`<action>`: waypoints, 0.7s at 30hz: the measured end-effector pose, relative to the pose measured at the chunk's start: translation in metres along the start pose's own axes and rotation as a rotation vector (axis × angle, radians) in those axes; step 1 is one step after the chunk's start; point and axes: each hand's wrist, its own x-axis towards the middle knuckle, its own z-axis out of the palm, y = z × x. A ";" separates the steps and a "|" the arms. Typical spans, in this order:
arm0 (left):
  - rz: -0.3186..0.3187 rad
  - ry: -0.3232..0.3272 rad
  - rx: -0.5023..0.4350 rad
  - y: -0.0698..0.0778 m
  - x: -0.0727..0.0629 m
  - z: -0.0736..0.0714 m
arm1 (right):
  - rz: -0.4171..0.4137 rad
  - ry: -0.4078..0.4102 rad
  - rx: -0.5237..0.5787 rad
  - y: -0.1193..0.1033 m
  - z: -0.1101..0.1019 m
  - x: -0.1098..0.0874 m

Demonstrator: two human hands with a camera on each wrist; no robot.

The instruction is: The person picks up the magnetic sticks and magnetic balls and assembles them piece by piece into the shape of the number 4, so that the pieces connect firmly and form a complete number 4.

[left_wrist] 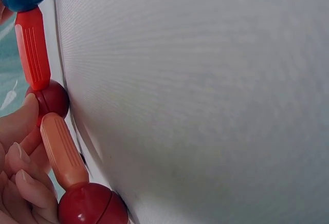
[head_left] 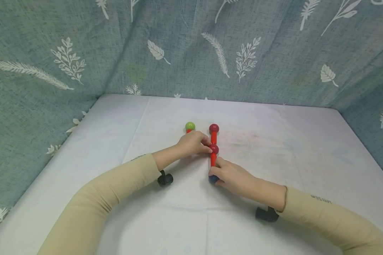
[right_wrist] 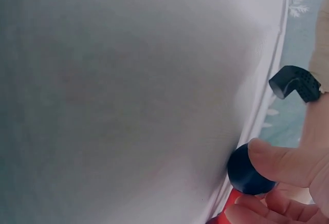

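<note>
A chain of balls and red rods lies on the white table, running away from me. Its far end is a dark red ball point(head_left: 214, 128), joined by a red rod point(head_left: 214, 138) to a middle red ball point(head_left: 214, 149). A second red rod point(left_wrist: 34, 49) links that to a blue ball point(right_wrist: 247, 171) at the near end. My left hand point(head_left: 194, 143) pinches the middle red ball between thumb and fingers. With thumb and fingers, my right hand point(head_left: 232, 176) grips the blue ball. Beyond my left hand sits a green ball point(head_left: 190, 126) with a red piece against it, partly hidden.
The white cloth point(head_left: 178, 226) covers the table, with a few creases. A green-grey leaf-print curtain point(head_left: 185, 53) hangs behind and at the sides. Black wrist cameras point(head_left: 165, 179) are strapped under both forearms.
</note>
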 end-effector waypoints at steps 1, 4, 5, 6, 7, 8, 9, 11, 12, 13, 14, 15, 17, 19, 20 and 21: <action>0.000 0.001 0.001 0.000 0.000 0.000 | -0.006 0.003 0.006 0.000 0.000 0.001; 0.002 0.005 0.007 0.000 0.000 0.000 | -0.025 0.011 0.013 0.001 0.001 0.002; 0.004 0.007 0.009 -0.001 0.000 0.000 | -0.030 0.012 0.016 0.000 0.001 0.003; 0.006 0.008 0.010 -0.001 0.000 0.000 | -0.033 0.013 0.018 0.000 0.001 0.003; 0.008 0.009 0.011 -0.001 0.000 0.000 | -0.035 0.013 0.020 0.000 0.001 0.003; 0.009 0.009 0.013 -0.001 0.000 0.001 | -0.033 0.010 0.019 0.000 0.002 0.004; 0.010 0.009 0.013 -0.002 0.000 0.001 | -0.031 0.007 0.017 -0.001 0.002 0.004; 0.011 0.008 0.016 -0.002 0.000 0.001 | -0.025 0.002 0.012 -0.001 0.002 0.004; 0.011 0.008 0.017 -0.002 0.000 0.001 | -0.021 0.001 0.007 -0.002 0.002 0.005; 0.010 0.008 0.018 -0.002 0.000 0.000 | -0.019 -0.001 0.002 -0.002 0.002 0.005; 0.009 0.008 0.019 -0.001 0.000 0.000 | -0.018 -0.003 -0.005 -0.002 0.001 0.005; 0.007 0.009 0.020 -0.001 0.000 0.000 | -0.016 -0.008 -0.010 -0.003 0.001 0.005; 0.003 0.007 0.020 -0.001 0.000 0.000 | -0.009 -0.016 -0.013 -0.003 -0.001 0.005; -0.002 -0.001 0.017 0.000 0.000 -0.001 | 0.022 -0.018 -0.009 -0.002 -0.005 0.006; -0.004 -0.004 0.012 0.000 0.000 -0.001 | 0.046 -0.010 -0.006 -0.001 -0.008 0.006; -0.003 -0.004 0.005 -0.001 0.001 -0.002 | 0.077 0.003 0.000 0.001 -0.012 0.006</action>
